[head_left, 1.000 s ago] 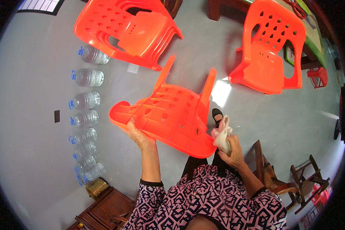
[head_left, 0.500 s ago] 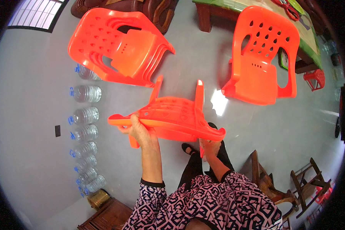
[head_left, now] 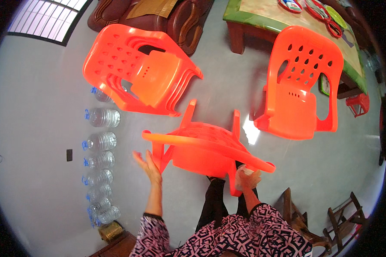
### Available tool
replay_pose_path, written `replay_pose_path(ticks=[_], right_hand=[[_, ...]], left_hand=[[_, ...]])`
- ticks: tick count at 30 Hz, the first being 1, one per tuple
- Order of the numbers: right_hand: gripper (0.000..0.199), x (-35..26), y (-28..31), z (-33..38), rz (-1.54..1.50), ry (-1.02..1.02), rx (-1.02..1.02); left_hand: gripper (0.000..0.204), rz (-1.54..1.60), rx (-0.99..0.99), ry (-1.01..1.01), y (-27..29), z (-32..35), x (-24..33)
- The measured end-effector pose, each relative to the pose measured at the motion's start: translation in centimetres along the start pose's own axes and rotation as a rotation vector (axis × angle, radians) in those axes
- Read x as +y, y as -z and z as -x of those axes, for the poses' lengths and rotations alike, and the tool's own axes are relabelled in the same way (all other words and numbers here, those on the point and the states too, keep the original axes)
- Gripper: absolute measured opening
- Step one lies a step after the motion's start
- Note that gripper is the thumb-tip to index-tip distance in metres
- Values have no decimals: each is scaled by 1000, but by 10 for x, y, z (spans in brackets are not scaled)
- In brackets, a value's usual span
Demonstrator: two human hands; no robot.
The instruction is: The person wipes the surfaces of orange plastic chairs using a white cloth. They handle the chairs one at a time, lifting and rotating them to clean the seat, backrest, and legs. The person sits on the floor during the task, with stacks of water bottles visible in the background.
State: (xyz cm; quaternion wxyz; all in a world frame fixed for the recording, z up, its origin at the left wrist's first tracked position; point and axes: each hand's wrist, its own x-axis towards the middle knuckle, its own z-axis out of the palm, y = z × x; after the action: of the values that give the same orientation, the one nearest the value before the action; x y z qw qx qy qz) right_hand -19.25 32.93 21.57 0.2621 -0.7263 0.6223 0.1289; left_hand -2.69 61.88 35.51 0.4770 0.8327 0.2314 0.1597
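An orange plastic armchair (head_left: 201,160) is tilted in front of me, its backrest edge toward me and two legs pointing away. Beside its left end, my left hand (head_left: 150,168) is open, fingers spread, apart from the rim or barely touching it. At the lower right side, my right hand (head_left: 248,179) is closed round the chair's arm; a pale bit by its fingers is too small to make out. Beyond to the left stands a stack of matching orange chairs (head_left: 156,77). One more orange chair (head_left: 292,111) stands at the right, facing me.
Large clear water bottles (head_left: 102,141) with blue handles line the left wall. A green-edged table (head_left: 261,19) and a brown leather sofa (head_left: 158,17) are at the back. Wooden furniture (head_left: 298,218) stands at the lower right, and a small red stool (head_left: 358,104) at the far right.
My left hand has let go of the chair's rim and spread open. The held chair has turned, its right end now lower and nearer. My right hand has moved slightly right with it.
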Motion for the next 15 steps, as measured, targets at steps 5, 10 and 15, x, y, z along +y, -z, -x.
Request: replay_pose_path(ticks=[5, 10, 15], right_hand=[[76, 10, -11, -15, 12, 306, 114], [73, -2, -23, -19, 70, 208, 158], [69, 2, -33, -27, -66, 276, 205]], left_hand=[[53, 91, -432, 223, -22, -68, -99], [58, -278, -647, -77, -13, -80, -127], [51, -395, -596, 66, -9, -78, -145]])
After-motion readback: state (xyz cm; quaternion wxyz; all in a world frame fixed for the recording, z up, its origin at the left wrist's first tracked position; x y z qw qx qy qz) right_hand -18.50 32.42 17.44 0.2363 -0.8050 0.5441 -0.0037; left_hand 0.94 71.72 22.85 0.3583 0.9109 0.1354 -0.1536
